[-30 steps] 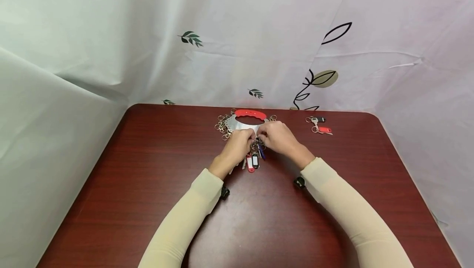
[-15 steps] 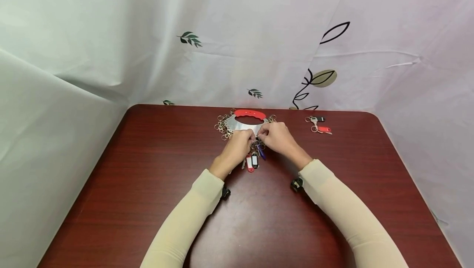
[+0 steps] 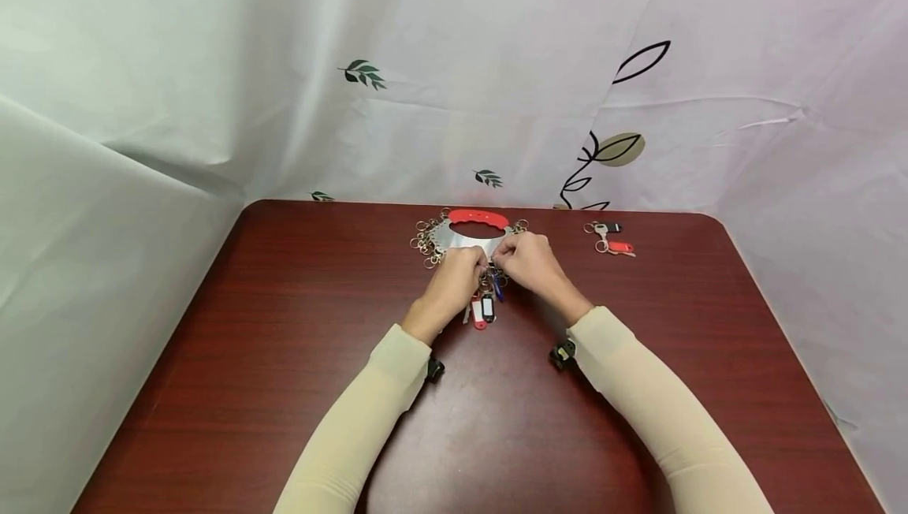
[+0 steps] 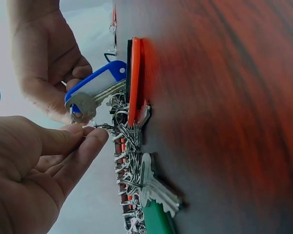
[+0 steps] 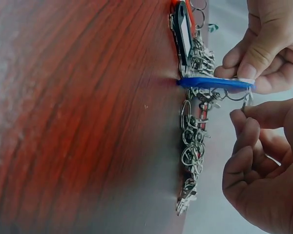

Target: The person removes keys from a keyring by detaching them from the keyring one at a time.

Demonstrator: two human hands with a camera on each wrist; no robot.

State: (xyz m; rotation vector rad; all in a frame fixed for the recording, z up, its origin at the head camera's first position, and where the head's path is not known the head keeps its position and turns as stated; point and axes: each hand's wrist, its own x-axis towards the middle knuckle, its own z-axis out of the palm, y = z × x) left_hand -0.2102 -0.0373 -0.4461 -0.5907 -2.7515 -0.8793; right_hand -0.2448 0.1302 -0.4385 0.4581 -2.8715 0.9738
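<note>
A silver metal plate [image 3: 445, 238] with a red handle [image 3: 478, 218] lies near the table's far edge, its rim lined with metal clips and rings. At its front edge, my left hand [image 3: 454, 281] pinches a small metal clip [image 4: 104, 126] between thumb and forefinger. Just to the right, my right hand [image 3: 534, 264] pinches the split ring [image 5: 248, 97] of a key [image 4: 84, 105] with a blue tag [image 4: 118, 67]. Ring and clip are close together at the fingertips. Below the hands lie a red tag [image 3: 478, 314] and a black tag [image 3: 487, 308].
At the table's far right lie two more keys on rings, one with a black tag [image 3: 613, 227], one with a red tag [image 3: 620, 247]. A green tag [image 4: 157, 218] with a key shows beside the clips. A white curtain [image 3: 426, 128] hangs behind the table.
The blue tag has risen slightly and shifted a little left. The right wrist and sleeve have edged inward. Both hands keep their pinch at the same spot.
</note>
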